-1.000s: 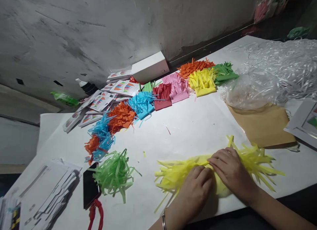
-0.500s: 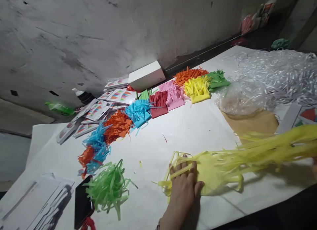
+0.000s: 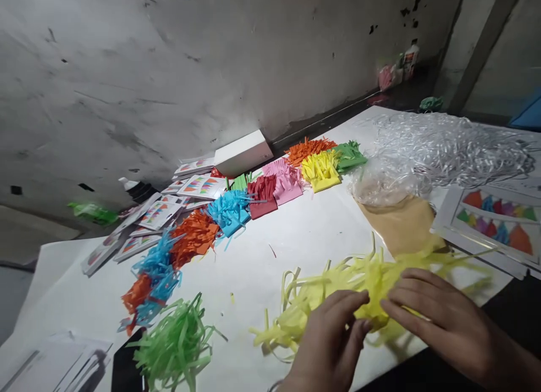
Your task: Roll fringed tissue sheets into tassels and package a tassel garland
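Both hands are pinched on the yellow paper fringe (image 3: 338,282), left hand (image 3: 327,341) and right hand (image 3: 443,319) close together at the near desk (image 3: 304,234) edge, the fringe lifted a bit off the surface. There's a decent bare patch of white between it and the row of coloured fringe bundles (image 3: 253,195) further back. Green shreds (image 3: 177,341) sit to the left, a brown envelope (image 3: 401,223) and a printed bunting sheet (image 3: 494,223) crowd the right (no readable writing anywhere, too blurry).
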`<action>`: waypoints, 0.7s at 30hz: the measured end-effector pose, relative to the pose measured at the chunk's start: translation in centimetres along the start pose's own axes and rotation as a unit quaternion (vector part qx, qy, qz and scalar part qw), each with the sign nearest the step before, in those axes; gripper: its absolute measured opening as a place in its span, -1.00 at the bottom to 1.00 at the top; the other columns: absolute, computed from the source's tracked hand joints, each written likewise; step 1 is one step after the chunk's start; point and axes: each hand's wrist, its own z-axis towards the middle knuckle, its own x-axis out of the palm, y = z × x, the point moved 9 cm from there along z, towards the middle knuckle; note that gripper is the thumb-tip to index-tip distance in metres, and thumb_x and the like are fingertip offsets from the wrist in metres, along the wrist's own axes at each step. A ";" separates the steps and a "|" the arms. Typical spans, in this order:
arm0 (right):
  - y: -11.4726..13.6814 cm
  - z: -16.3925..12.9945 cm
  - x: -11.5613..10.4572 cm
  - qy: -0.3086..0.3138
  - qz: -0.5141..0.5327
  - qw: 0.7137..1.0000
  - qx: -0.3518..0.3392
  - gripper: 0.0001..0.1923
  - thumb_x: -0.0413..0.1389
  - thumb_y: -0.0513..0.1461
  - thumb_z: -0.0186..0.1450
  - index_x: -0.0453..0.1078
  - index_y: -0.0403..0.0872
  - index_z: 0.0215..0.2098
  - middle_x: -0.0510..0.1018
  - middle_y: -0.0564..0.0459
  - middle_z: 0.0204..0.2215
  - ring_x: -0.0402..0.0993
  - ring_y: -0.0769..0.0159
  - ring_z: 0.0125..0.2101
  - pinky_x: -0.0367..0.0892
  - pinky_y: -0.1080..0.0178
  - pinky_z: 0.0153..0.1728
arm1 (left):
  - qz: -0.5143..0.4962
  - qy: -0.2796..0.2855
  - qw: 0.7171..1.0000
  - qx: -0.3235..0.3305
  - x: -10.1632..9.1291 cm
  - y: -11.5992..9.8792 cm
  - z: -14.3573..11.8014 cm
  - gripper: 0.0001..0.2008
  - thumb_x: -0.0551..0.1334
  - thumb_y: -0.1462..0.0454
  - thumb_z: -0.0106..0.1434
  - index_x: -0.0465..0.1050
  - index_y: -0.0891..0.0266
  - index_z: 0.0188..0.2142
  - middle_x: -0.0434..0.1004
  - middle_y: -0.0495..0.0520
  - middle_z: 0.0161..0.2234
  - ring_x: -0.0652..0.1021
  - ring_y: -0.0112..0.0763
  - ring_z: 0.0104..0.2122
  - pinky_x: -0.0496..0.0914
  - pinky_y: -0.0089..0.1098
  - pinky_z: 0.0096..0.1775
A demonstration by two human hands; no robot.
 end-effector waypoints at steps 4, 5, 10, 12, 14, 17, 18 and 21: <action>1.8 2.7 -1.1 -0.113 0.019 0.993 0.013 -0.60 0.06 -0.40 0.41 0.40 -0.11 0.18 0.68 -0.01 -0.16 0.62 0.24 -0.09 0.36 0.04 0.21 | -0.247 0.035 0.943 -0.222 2.9 3.4 1.7 -0.60 0.48 -0.01 0.09 0.57 0.32 -0.45 0.36 -0.09 -0.68 0.26 -0.62 -0.69 0.17 -0.53 -0.61; 1.7 3.0 -1.7 -0.144 0.030 0.989 0.028 -0.64 0.10 -0.41 0.38 0.44 -0.10 0.12 0.68 0.02 -0.23 0.63 0.27 -0.14 0.42 0.10 0.15 | -0.297 0.038 0.920 -0.254 3.6 4.2 1.6 -0.55 0.53 -0.03 -0.01 0.52 0.32 -0.50 0.28 -0.14 -0.71 0.20 -0.66 -0.72 0.09 -0.54 -0.64; 0.3 3.0 -2.3 -0.200 0.102 0.971 0.084 -0.73 0.11 -0.46 0.35 0.46 -0.05 -0.08 0.64 0.06 -0.34 0.62 0.32 -0.26 0.53 0.30 -0.13 | -0.409 0.025 0.884 -0.225 5.0 5.2 1.8 -0.55 0.57 0.02 -0.02 0.47 0.31 -0.47 0.31 -0.16 -0.69 0.22 -0.69 -0.74 0.10 -0.58 -0.69; -0.1 2.6 -2.0 -0.196 0.107 0.972 0.079 -0.70 0.10 -0.47 0.35 0.46 -0.06 -0.04 0.64 0.03 -0.32 0.61 0.29 -0.25 0.53 0.26 -0.14 | -0.437 0.040 0.873 -0.214 5.7 5.4 2.1 -0.57 0.56 0.04 0.02 0.49 0.32 -0.40 0.44 -0.08 -0.60 0.27 -0.69 -0.74 0.13 -0.59 -0.71; -0.4 2.4 -1.7 -0.189 0.113 0.973 0.064 -0.68 0.10 -0.47 0.34 0.47 -0.07 -0.01 0.64 0.02 -0.32 0.60 0.27 -0.26 0.52 0.20 -0.11 | -0.464 0.070 0.854 -0.225 6.7 5.8 2.3 -0.59 0.55 0.07 0.03 0.49 0.32 -0.37 0.55 0.01 -0.53 0.30 -0.68 -0.75 0.11 -0.60 -0.75; -1.1 2.3 -1.6 -0.184 0.130 0.971 0.076 -0.71 0.13 -0.44 0.35 0.49 -0.05 -0.03 0.63 0.03 -0.32 0.60 0.25 -0.27 0.50 0.15 -0.04 | -0.497 0.104 0.825 -0.248 7.9 6.5 2.5 -0.60 0.57 0.11 0.01 0.45 0.31 -0.43 0.55 0.02 -0.59 0.26 -0.69 -0.81 0.01 -0.61 -0.80; -1.5 2.4 -1.7 -0.186 0.136 0.969 0.093 -0.72 0.13 -0.44 0.35 0.49 -0.04 -0.05 0.63 0.04 -0.32 0.61 0.25 -0.26 0.50 0.16 -0.03 | -0.500 0.100 0.824 -0.249 8.0 6.7 2.6 -0.60 0.57 0.12 0.01 0.45 0.31 -0.44 0.52 -0.01 -0.61 0.24 -0.69 -0.81 0.01 -0.62 -0.80; -2.9 2.3 -1.3 -0.183 0.192 0.951 0.160 -0.79 0.12 -0.40 0.39 0.50 0.01 -0.12 0.62 0.06 -0.33 0.63 0.28 -0.28 0.56 0.29 -0.15 | -0.489 0.048 0.843 -0.219 7.5 7.2 3.4 -0.60 0.57 0.11 0.03 0.43 0.29 -0.45 0.45 -0.08 -0.65 0.25 -0.70 -0.79 0.11 -0.64 -0.76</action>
